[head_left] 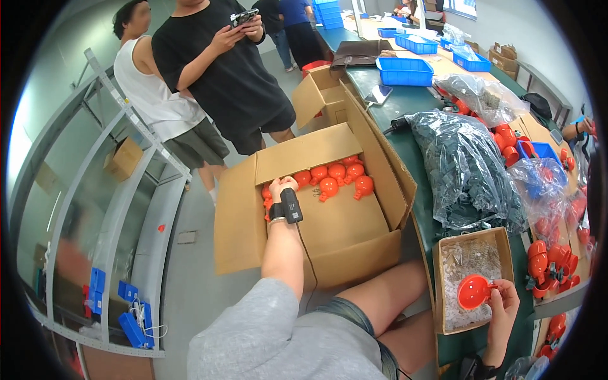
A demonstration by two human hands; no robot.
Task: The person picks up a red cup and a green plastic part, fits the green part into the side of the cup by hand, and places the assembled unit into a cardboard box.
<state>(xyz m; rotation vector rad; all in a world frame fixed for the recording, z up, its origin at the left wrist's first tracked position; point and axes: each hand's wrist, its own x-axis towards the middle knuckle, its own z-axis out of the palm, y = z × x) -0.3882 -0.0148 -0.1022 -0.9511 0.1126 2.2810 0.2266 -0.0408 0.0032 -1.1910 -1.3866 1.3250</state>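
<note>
My right hand [505, 307] pinches a round red plastic cup [473, 292] by the small stem at its side. The cup's hollow faces up, above a small cardboard box [442, 320] of clear, whitish small parts. My left hand [283, 185] reaches into a large open cardboard box [354, 218], at its left side among more red cups [328, 187]. Its fingers look curled in; what they hold, if anything, is hidden. Several red cups lie along the box's far side, most with their rounded backs up. A black device with a cable sits on my left wrist.
On the green table right of the boxes lie a big bag of dark parts [459, 164], blue bins [405, 71], a phone [379, 95] and piles of red cups [551, 269]. A metal shelf [117, 209] stands left. Two people stand beyond the large box.
</note>
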